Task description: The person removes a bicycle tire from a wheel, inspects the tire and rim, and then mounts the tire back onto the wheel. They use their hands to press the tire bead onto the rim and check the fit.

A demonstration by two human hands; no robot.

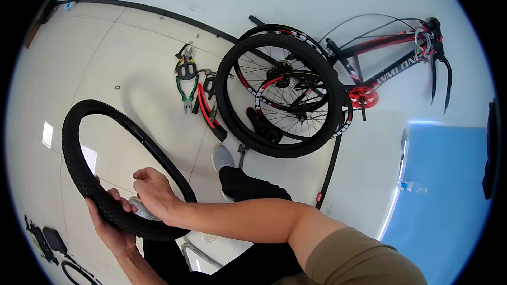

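A black bicycle tyre (72, 150) with a knobbly tread stands tilted in front of me on the left, pulled into a long oval. My left hand (113, 232) is wrapped around its lower left side, thumb outside and fingertips showing over the inner edge. Over the tyre's lower inner opening, my right hand (154, 192) is closed with curled fingers. Its wrist crosses in front of the tyre's near side. Whatever those fingers may pinch is hidden.
Against the wall lean spoked wheels (346, 121), another tyre (226, 100) and a black-and-red bike frame (391, 71). Green-handled pliers (183, 95), a pedal (186, 68) and a wrench (242, 154) lie on the floor. Dark parts (53, 240) lie lower left. My shoe (223, 158) is near the wheels.
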